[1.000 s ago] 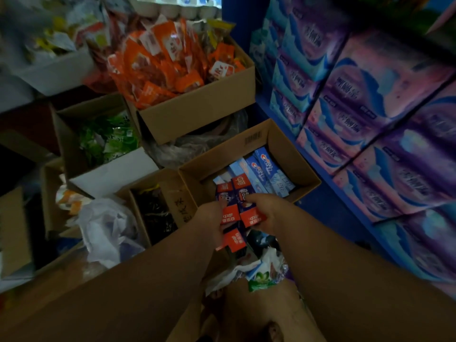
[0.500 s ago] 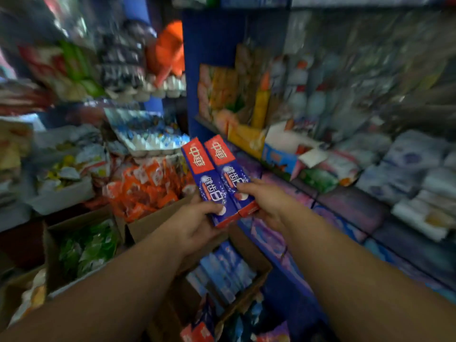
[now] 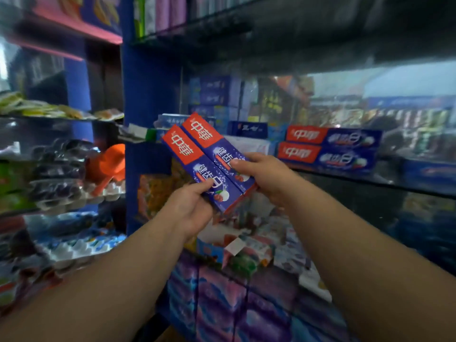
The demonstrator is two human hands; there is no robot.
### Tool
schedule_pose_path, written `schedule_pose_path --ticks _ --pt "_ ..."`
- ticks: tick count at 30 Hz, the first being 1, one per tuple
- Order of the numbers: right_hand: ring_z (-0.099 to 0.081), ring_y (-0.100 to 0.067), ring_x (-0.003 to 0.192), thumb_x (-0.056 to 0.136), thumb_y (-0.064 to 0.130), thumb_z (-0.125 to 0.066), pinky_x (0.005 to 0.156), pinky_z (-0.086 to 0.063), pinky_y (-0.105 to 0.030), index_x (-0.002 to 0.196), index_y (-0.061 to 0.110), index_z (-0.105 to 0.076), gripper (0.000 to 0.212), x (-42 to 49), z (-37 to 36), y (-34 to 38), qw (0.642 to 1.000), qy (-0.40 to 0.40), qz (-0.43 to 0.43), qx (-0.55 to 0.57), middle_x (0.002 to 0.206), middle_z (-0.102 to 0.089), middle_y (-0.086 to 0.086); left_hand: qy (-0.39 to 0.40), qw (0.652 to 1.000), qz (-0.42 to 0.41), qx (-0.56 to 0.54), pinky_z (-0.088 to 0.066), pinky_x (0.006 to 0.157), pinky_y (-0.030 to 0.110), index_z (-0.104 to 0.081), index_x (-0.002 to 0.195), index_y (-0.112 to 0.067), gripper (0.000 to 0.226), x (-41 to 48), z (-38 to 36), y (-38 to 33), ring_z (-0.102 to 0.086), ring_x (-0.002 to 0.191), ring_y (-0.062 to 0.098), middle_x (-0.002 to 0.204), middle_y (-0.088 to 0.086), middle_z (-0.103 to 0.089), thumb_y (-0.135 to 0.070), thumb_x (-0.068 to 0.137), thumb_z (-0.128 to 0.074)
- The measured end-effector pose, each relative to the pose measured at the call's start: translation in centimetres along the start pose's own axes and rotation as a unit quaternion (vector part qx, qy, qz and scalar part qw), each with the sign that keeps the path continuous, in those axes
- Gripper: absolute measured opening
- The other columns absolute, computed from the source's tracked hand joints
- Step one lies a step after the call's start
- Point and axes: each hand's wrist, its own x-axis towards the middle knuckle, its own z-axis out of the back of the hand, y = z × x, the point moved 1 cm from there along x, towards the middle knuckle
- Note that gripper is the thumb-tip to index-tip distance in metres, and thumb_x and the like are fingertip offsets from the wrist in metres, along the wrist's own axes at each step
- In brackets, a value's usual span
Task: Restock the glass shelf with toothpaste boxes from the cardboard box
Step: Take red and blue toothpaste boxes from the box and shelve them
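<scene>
Two red-and-blue toothpaste boxes [image 3: 202,159] lie side by side, tilted up to the left, held in front of the shelving. My left hand [image 3: 191,209] grips their lower left end with the thumb on top. My right hand [image 3: 265,175] grips the right box's lower end from the right. Behind them runs the glass shelf [image 3: 385,180], where two matching toothpaste boxes [image 3: 329,146] lie stacked flat. The cardboard box is out of view.
A blue upright post [image 3: 148,95] stands left of the glass shelf. Further boxed goods [image 3: 214,95] are stacked at the shelf's back. Egg trays and an orange item [image 3: 112,161] fill the left shelves. Purple packs [image 3: 222,304] sit on the lower shelf below my arms.
Both hands lifted the two toothpaste boxes out of the cardboard box and raised them to the glass shelf's height. My view swung up from the floor boxes to the shelving.
</scene>
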Motion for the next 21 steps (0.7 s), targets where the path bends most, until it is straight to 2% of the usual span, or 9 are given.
schedule_pose_path --ticks 1,5,7,10,11,14,16,19,21 --pt "-0.070 -0.018 0.065 0.086 0.013 -0.067 0.066 -0.059 -0.031 0.111 0.007 -0.065 0.026 -0.1 1.5 1.4 0.999 -0.018 0.014 -0.024 0.089 -0.074 -0.007 0.014 1.000 0.003 0.004 -0.047 0.093 0.049 -0.049 0.132 -0.002 0.037 0.5 -1.7 -0.1 -0.057 0.116 0.034 0.129 0.019 -0.059 -0.005 0.096 -0.040" --pt "-0.066 -0.016 0.082 0.085 0.019 -0.071 0.077 -0.056 -0.030 0.125 0.010 -0.060 0.043 -0.9 7.1 5.8 0.981 -0.105 0.060 -0.153 0.111 -0.070 -0.008 0.045 0.998 -0.002 0.054 -0.059 0.063 0.043 -0.052 0.123 -0.010 0.029 2.6 -7.6 0.8 -0.065 0.084 0.024 0.103 0.012 -0.066 -0.007 0.096 -0.046" --pt "-0.064 -0.015 0.091 0.087 0.021 -0.068 0.078 -0.054 -0.028 0.128 0.015 -0.058 0.042 -1.3 9.6 7.1 0.961 -0.143 0.067 -0.228 0.114 -0.067 -0.003 0.052 0.997 0.007 0.049 -0.059 0.058 0.043 -0.053 0.122 -0.009 0.027 3.5 -9.8 1.7 -0.069 0.073 0.024 0.098 0.013 -0.067 -0.006 0.096 -0.047" --pt "-0.061 -0.021 0.103 0.090 0.027 -0.064 0.089 -0.050 -0.034 0.133 0.022 -0.054 0.044 -1.6 13.3 7.4 0.915 -0.198 0.049 -0.348 0.124 -0.062 -0.004 0.053 0.998 0.024 0.029 -0.059 0.052 0.042 -0.053 0.121 -0.006 0.027 4.4 -11.9 3.4 -0.071 0.058 0.022 0.093 0.016 -0.067 -0.003 0.095 -0.048" --pt "-0.060 -0.024 0.106 0.090 0.029 -0.063 0.090 -0.050 -0.034 0.134 0.023 -0.053 0.045 -1.6 14.5 7.0 0.900 -0.211 0.037 -0.381 0.127 -0.060 -0.006 0.051 0.998 0.025 0.031 -0.059 0.051 0.041 -0.052 0.122 -0.005 0.027 4.6 -12.4 4.0 -0.071 0.057 0.021 0.092 0.016 -0.067 -0.002 0.095 -0.048" --pt "-0.056 -0.025 0.115 0.092 0.033 -0.060 0.084 -0.041 -0.024 0.137 0.024 -0.051 0.047 -2.2 17.6 5.1 0.859 -0.215 -0.018 -0.465 0.136 -0.055 -0.007 0.059 0.997 0.036 0.037 -0.059 0.053 0.043 -0.052 0.118 -0.005 0.024 4.8 -13.2 5.3 -0.071 0.060 0.022 0.090 0.015 -0.067 -0.001 0.094 -0.049" --pt "-0.053 -0.025 0.117 0.092 0.034 -0.060 0.090 -0.043 -0.029 0.137 0.024 -0.051 0.047 -2.5 19.5 3.8 0.854 -0.211 -0.038 -0.473 0.139 -0.052 -0.007 0.064 0.996 0.053 0.037 -0.059 0.061 0.047 -0.051 0.117 -0.006 0.023 4.8 -13.6 5.9 -0.070 0.071 0.024 0.092 0.014 -0.067 -0.002 0.094 -0.050" --pt "-0.053 -0.027 0.116 0.090 0.037 -0.062 0.098 -0.046 -0.036 0.134 0.029 -0.053 0.046 -2.6 21.4 2.7 0.850 -0.210 -0.071 -0.477 0.138 -0.050 -0.009 0.069 0.995 0.064 0.037 -0.057 0.066 0.050 -0.047 0.127 -0.002 0.033 4.9 -14.2 6.7 -0.067 0.084 0.027 0.108 0.018 -0.066 -0.002 0.094 -0.051" --pt "-0.051 -0.030 0.118 0.088 0.045 -0.061 0.101 -0.044 -0.041 0.132 0.033 -0.055 0.046 -2.0 22.1 2.3 0.827 -0.216 -0.080 -0.513 0.138 -0.048 -0.010 0.067 0.994 0.077 0.035 -0.057 0.070 0.051 -0.045 0.129 -0.003 0.035 5.0 -14.6 7.3 -0.066 0.087 0.028 0.108 0.018 -0.065 -0.002 0.094 -0.051"
